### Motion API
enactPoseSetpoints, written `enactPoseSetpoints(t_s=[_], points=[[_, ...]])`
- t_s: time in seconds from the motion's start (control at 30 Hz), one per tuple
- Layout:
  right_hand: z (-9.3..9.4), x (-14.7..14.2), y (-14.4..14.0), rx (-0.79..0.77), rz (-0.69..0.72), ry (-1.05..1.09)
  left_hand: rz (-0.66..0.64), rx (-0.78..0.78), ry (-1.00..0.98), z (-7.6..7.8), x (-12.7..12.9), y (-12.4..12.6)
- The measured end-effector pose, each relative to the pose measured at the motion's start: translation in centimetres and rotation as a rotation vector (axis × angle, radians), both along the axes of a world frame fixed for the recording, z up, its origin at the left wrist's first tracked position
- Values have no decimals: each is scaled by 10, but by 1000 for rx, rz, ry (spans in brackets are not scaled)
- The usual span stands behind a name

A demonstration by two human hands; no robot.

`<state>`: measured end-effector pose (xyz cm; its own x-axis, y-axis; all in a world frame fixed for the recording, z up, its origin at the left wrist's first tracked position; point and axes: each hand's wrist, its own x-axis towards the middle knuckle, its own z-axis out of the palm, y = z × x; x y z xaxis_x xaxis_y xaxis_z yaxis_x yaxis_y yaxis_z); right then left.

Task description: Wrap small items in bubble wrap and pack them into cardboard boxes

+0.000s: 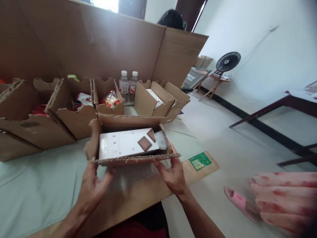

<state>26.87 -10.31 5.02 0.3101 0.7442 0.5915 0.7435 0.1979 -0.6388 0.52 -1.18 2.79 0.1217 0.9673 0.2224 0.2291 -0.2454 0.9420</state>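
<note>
Between my hands is an open cardboard box (133, 160), gripped at its two near corners. Inside it lies a white carton (123, 142) with brown diamond shapes printed on its right part. A clear plastic item (161, 140), its kind unclear, sits at the carton's right end. My left hand (95, 181) holds the box's left corner, some fingers hidden behind the cardboard. At the right corner my right hand (173, 175) has its thumb on the near wall and its fingers around the side.
Behind stand several cardboard bins (76, 122) with packets, two water bottles (123, 86), and a tall cardboard screen (111, 43). A green label (200, 161) lies at the table's right edge. A person in a pink patterned garment (284, 198) is at right; a fan (226, 62) stands farther back.
</note>
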Motion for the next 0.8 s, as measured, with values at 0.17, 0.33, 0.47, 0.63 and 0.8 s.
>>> enactPoseSetpoints(t_s=[0.17,0.33,0.47,0.63,0.8], points=[[-47,12,-51,-2,-251,112,-212,-17,-40,0,65,61],[-51,41,-50,-129,-138,326,-18,-9,47,-18,86,64],[-35,80,-20,-338,40,488,-172,151,71,-33,90,27],[-25,87,17,-501,132,475,-459,239,86,-41,96,23],[-22,75,45,-526,66,405,-455,244,92,-41,94,34]])
